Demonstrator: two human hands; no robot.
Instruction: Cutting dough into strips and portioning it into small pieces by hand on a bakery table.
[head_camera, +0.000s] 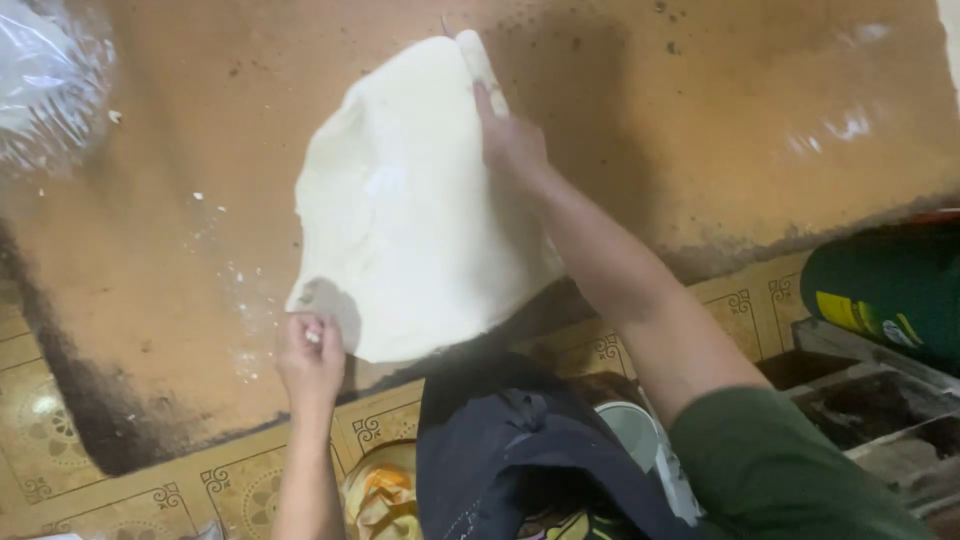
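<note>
Head view looks straight down on a wide sheet of pale dough (410, 210), stretched thin and lifted over a brown, flour-dusted work surface (180, 180). I see my left hand (310, 355) at the sheet's near lower corner, fingers curled shut with the thumb pinching the dough's edge; a bit of the white edge shows between the fingertips. My right hand (510, 140) is at the far upper edge, arm reaching out across the sheet's right side, the fingers closed around a rolled or folded lip of dough that pokes up past them. How tightly that hand clamps I cannot tell exactly, since the fingers are partly hidden behind the dough, but it clearly holds the edge. Between the two grips the sheet hangs slack with soft folds, its lower edge casting a shadow on the surface near the front rim. White specks of flour lie scattered to the left of the sheet. A crumpled clear plastic bag (45, 85) sits at the upper left corner, well apart from the dough. Below the surface I see patterned floor tiles (240, 490), a dark cloth (520, 450) near my body, and a green cylinder (885, 290) off to the right.
</note>
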